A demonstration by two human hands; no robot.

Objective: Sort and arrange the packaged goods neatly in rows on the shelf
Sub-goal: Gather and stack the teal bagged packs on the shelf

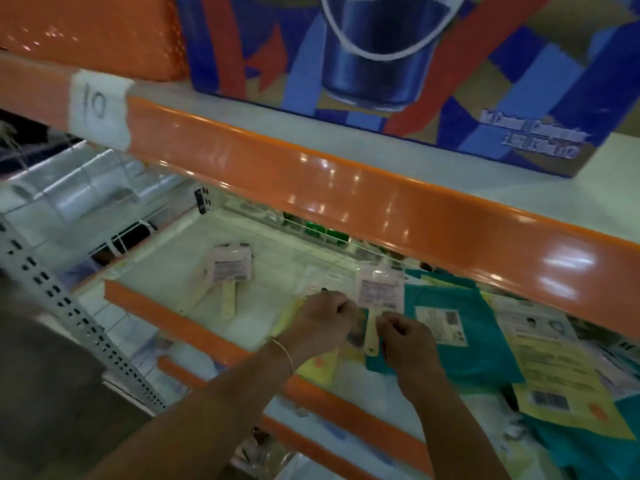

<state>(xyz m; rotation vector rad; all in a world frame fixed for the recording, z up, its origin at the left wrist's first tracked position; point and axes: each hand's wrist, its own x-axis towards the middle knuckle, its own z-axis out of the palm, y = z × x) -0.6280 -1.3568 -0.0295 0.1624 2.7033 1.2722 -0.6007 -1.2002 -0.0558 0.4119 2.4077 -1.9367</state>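
Both forearms reach in from six o'clock to the middle shelf point(166, 258). The left hand point(320, 317) and right hand point(403, 336), fingers curled, pinch one packaged brush point(381, 296) between them, its cream handle pointing down toward six o'clock. A second packaged brush point(230, 271) lies flat on the shelf at nine o'clock of the hands. Teal packages point(485, 337) and yellow packages point(568, 386) lie at three o'clock.

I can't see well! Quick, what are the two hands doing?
Left hand: fingers curled, pinching the packaged brush near its top.
Right hand: fingers curled around the same brush's cream handle.
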